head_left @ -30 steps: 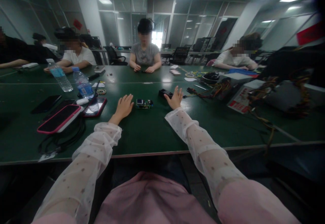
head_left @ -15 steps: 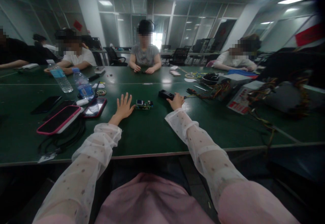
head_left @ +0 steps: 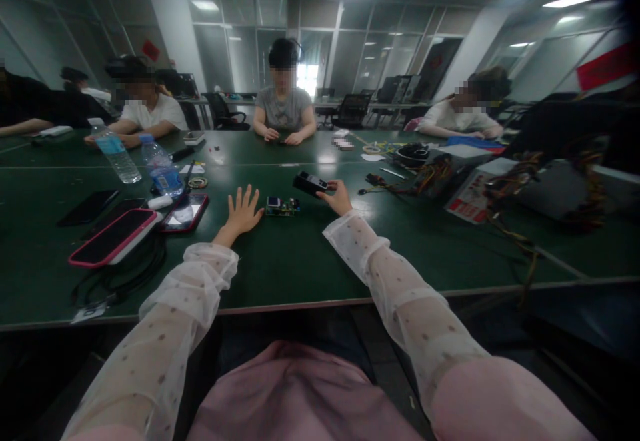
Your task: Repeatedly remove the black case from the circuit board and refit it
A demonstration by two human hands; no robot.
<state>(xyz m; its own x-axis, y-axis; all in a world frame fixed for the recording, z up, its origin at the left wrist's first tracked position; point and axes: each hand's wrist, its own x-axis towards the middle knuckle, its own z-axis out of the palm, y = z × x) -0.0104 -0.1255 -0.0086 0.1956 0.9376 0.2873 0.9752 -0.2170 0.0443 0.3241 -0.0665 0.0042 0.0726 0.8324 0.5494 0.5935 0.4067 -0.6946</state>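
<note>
My right hand (head_left: 337, 198) grips one end of a black rectangular plastic case (head_left: 311, 183), its fingers and thumb closed on the right end. The case is tilted and held over the table, behind and to the right of a small green circuit board (head_left: 283, 206) with a little screen. My left hand (head_left: 243, 210) lies flat on the green table (head_left: 280, 261) with fingers spread, its thumb close to the board's left edge. Nothing is held in it.
Phones, one in a pink-edged case (head_left: 114, 237), a red-edged phone (head_left: 184, 213) and two water bottles (head_left: 161, 168) are on the left. Power supply boxes (head_left: 470, 194) with loose wires (head_left: 423, 178) stand on the right. Several people sit around, one person (head_left: 284, 108) directly opposite.
My right hand has picked the black case up off the table and shifted it left, toward the circuit board. My left hand has stayed flat in place.
</note>
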